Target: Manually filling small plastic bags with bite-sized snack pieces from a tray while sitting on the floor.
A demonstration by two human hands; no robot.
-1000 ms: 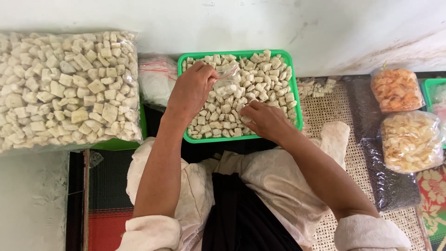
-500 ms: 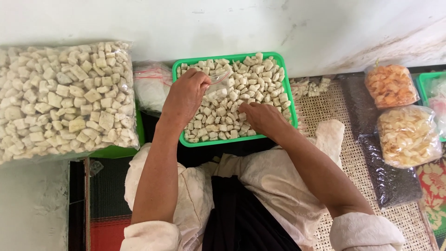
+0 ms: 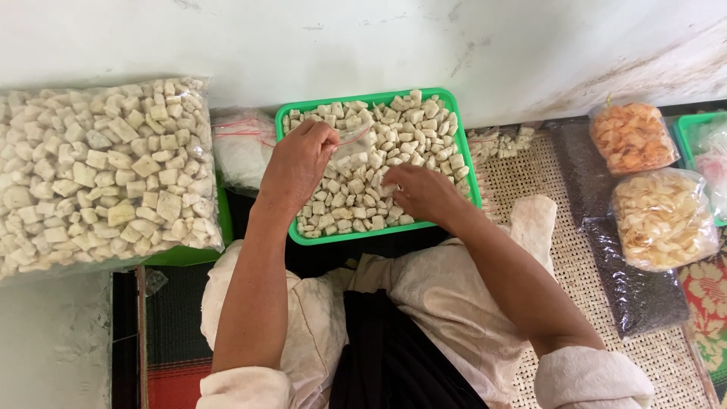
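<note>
left hand [image 3: 299, 163]: fingers pinch small clear bag [image 3: 350, 142] over green tray [image 3: 376, 233] | right hand [image 3: 419, 193]: fingers curled among pale cracker pieces [image 3: 394, 140], apparently gathering some

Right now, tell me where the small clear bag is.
In the head view, the small clear bag sits over the green tray of pale cubes, upper left part, pinched by the left hand; the right hand is lower right.

The green tray [image 3: 463, 144] is hemmed by the white wall [image 3: 303, 45] behind, a large bag of pale cracker pieces [image 3: 98, 170] and a small white packet [image 3: 241, 148] leftward, snack bags [image 3: 663, 216] rightward, leaving open woven mat [image 3: 522, 178] just right.
</note>
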